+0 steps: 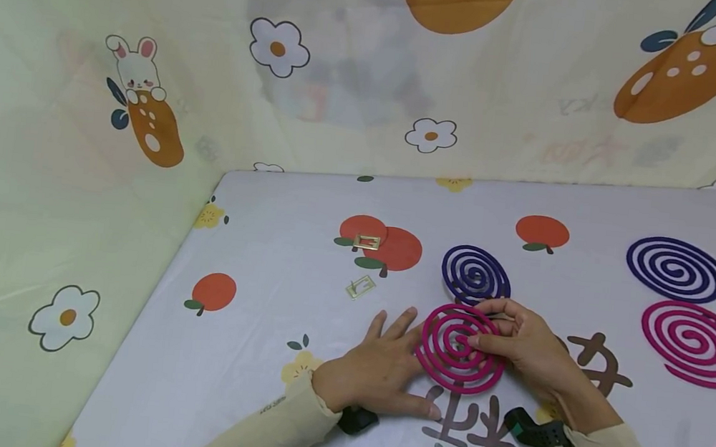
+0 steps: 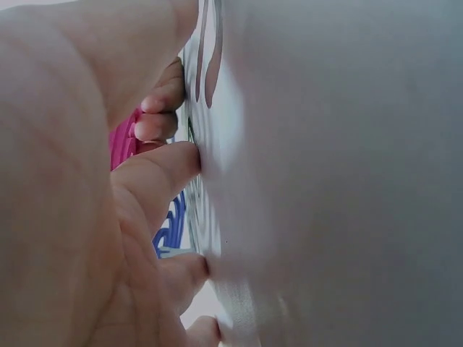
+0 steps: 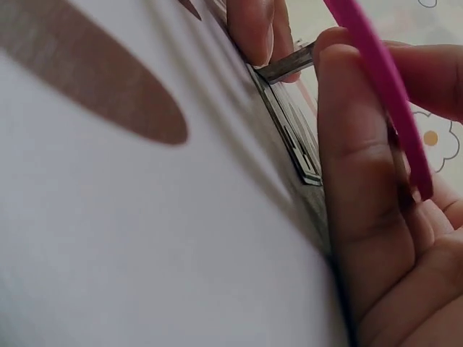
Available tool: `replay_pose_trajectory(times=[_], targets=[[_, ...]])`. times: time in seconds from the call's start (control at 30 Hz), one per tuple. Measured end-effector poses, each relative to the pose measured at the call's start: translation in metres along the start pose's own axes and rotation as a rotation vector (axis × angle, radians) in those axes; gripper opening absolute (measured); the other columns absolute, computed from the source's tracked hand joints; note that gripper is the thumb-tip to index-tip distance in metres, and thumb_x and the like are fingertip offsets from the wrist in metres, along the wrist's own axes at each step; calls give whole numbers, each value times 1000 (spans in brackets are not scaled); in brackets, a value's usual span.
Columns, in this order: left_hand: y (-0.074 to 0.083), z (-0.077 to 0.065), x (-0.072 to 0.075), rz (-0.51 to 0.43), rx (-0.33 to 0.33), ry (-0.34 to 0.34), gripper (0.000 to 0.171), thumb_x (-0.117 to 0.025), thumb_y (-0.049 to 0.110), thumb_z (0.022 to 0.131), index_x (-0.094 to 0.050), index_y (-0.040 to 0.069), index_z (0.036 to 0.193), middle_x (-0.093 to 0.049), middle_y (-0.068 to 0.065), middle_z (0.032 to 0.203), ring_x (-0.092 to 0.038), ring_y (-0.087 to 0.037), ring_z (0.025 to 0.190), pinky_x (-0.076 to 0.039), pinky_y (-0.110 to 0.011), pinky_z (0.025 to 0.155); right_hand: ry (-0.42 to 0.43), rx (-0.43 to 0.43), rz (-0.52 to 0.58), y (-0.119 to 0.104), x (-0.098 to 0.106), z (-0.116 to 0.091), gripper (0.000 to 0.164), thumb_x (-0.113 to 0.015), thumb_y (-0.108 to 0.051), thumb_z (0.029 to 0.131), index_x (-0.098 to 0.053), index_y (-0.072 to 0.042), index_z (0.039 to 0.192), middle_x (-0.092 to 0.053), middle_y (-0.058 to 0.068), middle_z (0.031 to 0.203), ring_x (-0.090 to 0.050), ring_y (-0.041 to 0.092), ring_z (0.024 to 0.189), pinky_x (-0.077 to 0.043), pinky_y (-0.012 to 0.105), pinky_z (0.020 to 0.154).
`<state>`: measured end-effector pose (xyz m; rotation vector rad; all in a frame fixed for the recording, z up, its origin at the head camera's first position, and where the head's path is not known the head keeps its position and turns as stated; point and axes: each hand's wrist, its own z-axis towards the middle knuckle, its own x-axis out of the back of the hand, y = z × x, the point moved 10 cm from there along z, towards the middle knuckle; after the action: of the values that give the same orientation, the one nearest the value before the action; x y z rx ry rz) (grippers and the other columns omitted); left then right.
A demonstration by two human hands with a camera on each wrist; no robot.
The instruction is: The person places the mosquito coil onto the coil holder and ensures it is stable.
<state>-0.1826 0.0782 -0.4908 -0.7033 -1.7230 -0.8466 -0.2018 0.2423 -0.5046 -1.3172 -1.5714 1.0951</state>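
Thumb and fingers of my right hand [image 1: 530, 348] pinch a magenta mosquito coil [image 1: 460, 389] near its centre, in the head view. My left hand [image 1: 379, 369] lies palm down on the table with fingers spread, some of them partly behind the coil's left edge. In the right wrist view a flat metal coil stand [image 3: 288, 134] with a raised tab [image 3: 288, 65] lies on the cloth under the magenta coil. A left fingertip [image 3: 252, 36] is right at that tab. Just beyond the hands sits a dark blue coil [image 1: 474, 276].
Two small brass-coloured stands [image 1: 361, 287] lie left of the blue coil. At the right are another dark blue coil [image 1: 674, 268] and another magenta coil [image 1: 696, 342]. A white printed cloth [image 1: 265, 243] covers the table, and patterned cream curtains [image 1: 343, 107] hang behind and at the left.
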Motion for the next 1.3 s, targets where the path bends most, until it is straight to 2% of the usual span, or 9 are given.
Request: replay_pose_trajectory(times=[0.2,0.43,0.73,1.07,1.3], targets=[[0,0,0,-1,-2,5,87,-58,77,91,-27,42,164,-17,3,175,-9,-36,161,-18,-70,121,-23,14,0,-1,1,-2,62,-79,-10,93,-44,3,142,-78,10,97,-75,17,87,-61,27,80],[0,0,-2,-13,9,-8,89,-56,78,90,-23,43,165,-14,3,175,-8,-36,161,-17,-70,121,-65,22,28,-1,-3,-1,62,-76,-7,95,-43,5,146,-77,13,100,-77,22,84,-61,29,83],[3,-1,-1,-9,12,0,87,-54,80,91,-24,44,165,-11,2,176,-8,-39,160,-18,-72,119,-17,10,-53,-1,-1,0,61,-77,-11,95,-44,3,144,-78,10,99,-75,17,89,-60,24,81],[3,0,-3,-6,26,-17,92,-54,82,89,-19,45,165,-10,4,176,-5,-38,161,-16,-72,120,-23,-22,19,2,-2,1,57,-75,-6,96,-40,0,140,-77,6,95,-75,19,82,-61,27,77],[3,0,-4,-10,27,-20,90,-57,79,89,-22,45,165,-14,3,175,-6,-38,161,-16,-71,120,-42,19,22,-3,-5,-1,70,-73,-4,96,-34,2,154,-77,9,95,-76,18,86,-61,27,81]])
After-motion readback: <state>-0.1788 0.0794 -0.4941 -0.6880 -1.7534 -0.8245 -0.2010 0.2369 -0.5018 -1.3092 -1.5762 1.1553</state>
